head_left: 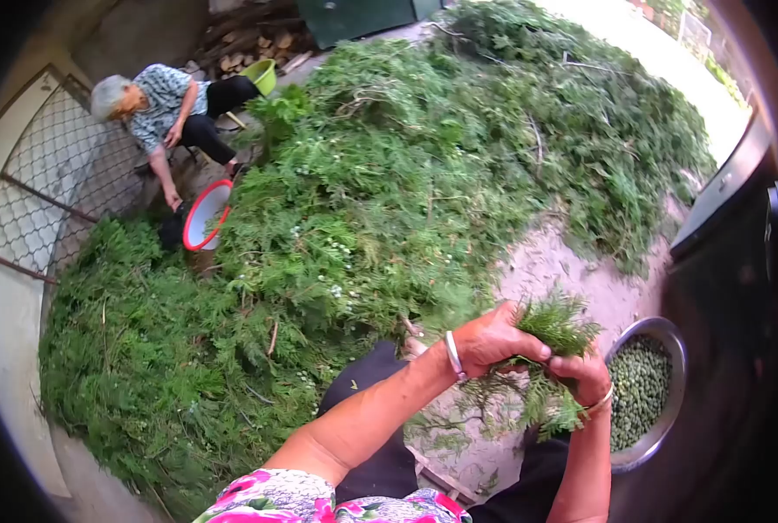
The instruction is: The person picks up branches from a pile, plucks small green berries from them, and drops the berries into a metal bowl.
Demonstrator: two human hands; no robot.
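Note:
A leafy green sprig [556, 324] is held between my two hands, above my knees at the lower right. My left hand [499, 338], with a silver bangle at the wrist, has its fingers wrapped round the sprig's upper part. Close beside it, my right hand [586, 375] pinches the same greenery, and fronds hang down below the fingers. Just right of my right hand stands a metal basin [678, 383] holding many small round green cones [640, 392].
A large heap of cut branches [389, 174] spreads ahead and to the left. Another person [166, 105] sits at the upper left, one hand near a red-rimmed basin [207, 216]. Behind are a green bowl [262, 77], stacked firewood [249, 54] and a wire-mesh gate [49, 166].

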